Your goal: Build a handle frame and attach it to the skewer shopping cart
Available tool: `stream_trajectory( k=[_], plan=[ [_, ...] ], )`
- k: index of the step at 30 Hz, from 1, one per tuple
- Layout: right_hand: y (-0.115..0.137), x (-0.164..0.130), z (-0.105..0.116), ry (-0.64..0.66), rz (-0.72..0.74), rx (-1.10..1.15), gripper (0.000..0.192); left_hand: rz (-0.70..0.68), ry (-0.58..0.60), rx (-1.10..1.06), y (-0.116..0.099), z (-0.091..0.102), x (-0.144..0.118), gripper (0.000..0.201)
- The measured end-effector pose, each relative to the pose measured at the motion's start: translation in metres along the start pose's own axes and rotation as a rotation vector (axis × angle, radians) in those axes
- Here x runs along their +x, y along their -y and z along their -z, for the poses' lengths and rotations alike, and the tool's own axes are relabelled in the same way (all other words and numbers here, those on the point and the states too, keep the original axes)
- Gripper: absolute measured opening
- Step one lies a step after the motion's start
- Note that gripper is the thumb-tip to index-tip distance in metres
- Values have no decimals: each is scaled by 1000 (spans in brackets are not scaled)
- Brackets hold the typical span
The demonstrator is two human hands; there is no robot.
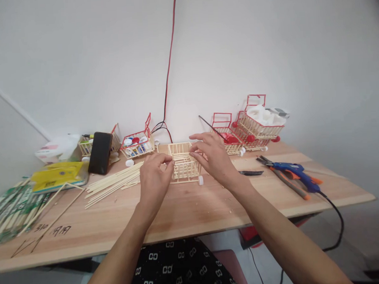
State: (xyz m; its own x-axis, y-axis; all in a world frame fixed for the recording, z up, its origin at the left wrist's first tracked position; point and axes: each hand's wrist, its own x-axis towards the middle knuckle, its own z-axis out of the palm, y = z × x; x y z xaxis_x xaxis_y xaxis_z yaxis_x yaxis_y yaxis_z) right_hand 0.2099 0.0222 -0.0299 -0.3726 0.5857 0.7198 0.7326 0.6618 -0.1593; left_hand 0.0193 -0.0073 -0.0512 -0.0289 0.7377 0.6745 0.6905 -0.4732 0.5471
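Observation:
A small basket frame of pale wooden sticks point(184, 165) stands on the wooden table point(193, 209) at mid-distance. My left hand point(153, 180) pinches a thin wooden stick at the frame's left rim, fingers closed on it. My right hand point(214, 157) rests at the frame's right rim with fingers spread, fingertips touching the top sticks. A white bottle cap point(201, 180) lies by the frame's front right corner.
A pile of loose sticks point(112, 183) lies left of the frame. Stick baskets with red handles point(254, 126) and one holding caps point(138, 144) line the wall. A blue glue gun point(297, 172), pliers point(273, 169), a black phone point(100, 153) and chopstick packets point(11, 208) sit around.

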Motion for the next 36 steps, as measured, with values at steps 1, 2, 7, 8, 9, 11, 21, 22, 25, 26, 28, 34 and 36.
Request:
stream_trajectory(
  k=[1, 2, 7, 8, 9, 11, 21, 22, 25, 26, 28, 34, 36],
  plan=[
    [0, 0, 0, 2, -1, 1, 7, 1, 1, -2, 0, 0, 0, 8],
    [0, 0, 0, 5, -3, 2, 7, 3, 2, -3, 0, 0, 0, 8],
    [0, 1, 0, 15, 1, -5, 8, 3, -4, -3, 0, -1, 0, 8],
    [0, 1, 0, 17, 3, -10, 8, 4, -6, -1, 0, -1, 0, 8],
    [0, 1, 0, 18, 3, -14, 8, 6, -7, 1, 0, -1, 0, 8],
    [0, 1, 0, 18, 6, -14, 8, 11, -8, 4, 1, -1, 0, 8],
    [1, 2, 2, 21, 14, -6, 8, 16, -5, 0, 1, -1, 0, 8],
    [2, 2, 2, 23, 16, -7, 8, 16, -4, 0, 1, -1, 0, 8],
    [2, 2, 3, 22, 21, -13, 8, 10, 0, 1, 1, 0, 0, 8],
    [2, 2, 3, 22, 20, -17, 8, 7, 1, 5, 1, 0, 0, 8],
    [3, 2, 3, 20, 19, -27, 7, 2, 0, 13, 1, 0, 0, 8],
    [-1, 1, 1, -12, 51, -37, 4, -7, -2, 19, 0, -1, 2, 8],
    [-2, 0, 0, -16, 56, -37, 5, -8, -5, 23, 0, -1, 2, 8]
  ],
)
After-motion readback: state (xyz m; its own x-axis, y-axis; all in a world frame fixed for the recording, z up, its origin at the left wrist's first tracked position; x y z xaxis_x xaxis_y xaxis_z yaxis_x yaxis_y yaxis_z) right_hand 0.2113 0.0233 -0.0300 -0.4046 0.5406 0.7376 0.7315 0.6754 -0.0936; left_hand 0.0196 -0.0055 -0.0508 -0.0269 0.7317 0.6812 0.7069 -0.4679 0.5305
